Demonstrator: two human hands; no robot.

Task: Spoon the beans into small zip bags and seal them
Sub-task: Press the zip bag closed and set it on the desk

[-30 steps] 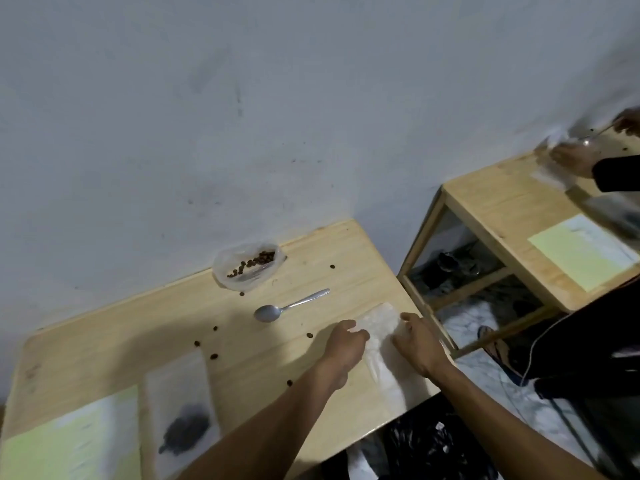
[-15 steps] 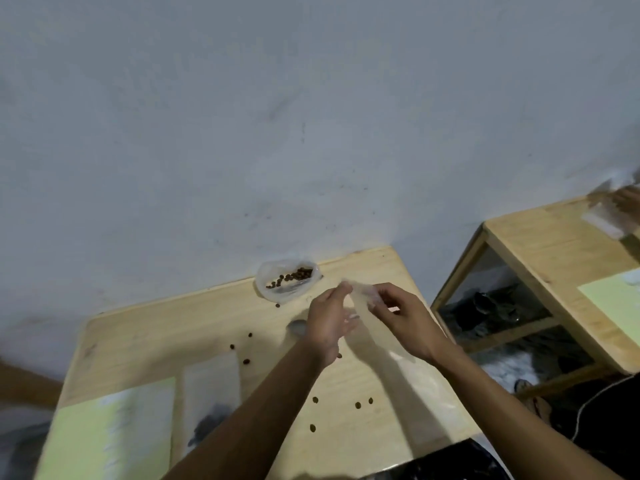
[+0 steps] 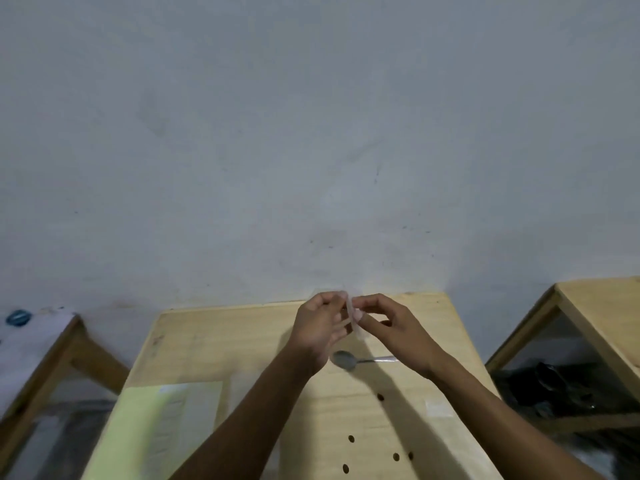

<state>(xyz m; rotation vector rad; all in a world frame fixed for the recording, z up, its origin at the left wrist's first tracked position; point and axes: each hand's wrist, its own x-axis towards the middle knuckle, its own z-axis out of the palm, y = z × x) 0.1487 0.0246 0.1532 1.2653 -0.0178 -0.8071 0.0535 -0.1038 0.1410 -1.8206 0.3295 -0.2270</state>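
Beans (image 3: 350, 438) dot the wooden table (image 3: 221, 341) by a grey wall (image 3: 311, 133); both hands (image 3: 351, 327) pinch a bag (image 3: 350, 308).

A small clear plastic zip bag (image 3: 350, 311) is hanging upright above the pale wooden table (image 3: 221, 344); a shiny metal spoon (image 3: 353, 359) and scattered dark brown beans (image 3: 380, 397) are lying on it.

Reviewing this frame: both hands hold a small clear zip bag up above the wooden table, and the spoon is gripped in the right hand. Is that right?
Not quite. The head view shows the spoon lying on the wooden table below the hands, not gripped. The left hand and right hand do both pinch the small clear zip bag above the table.
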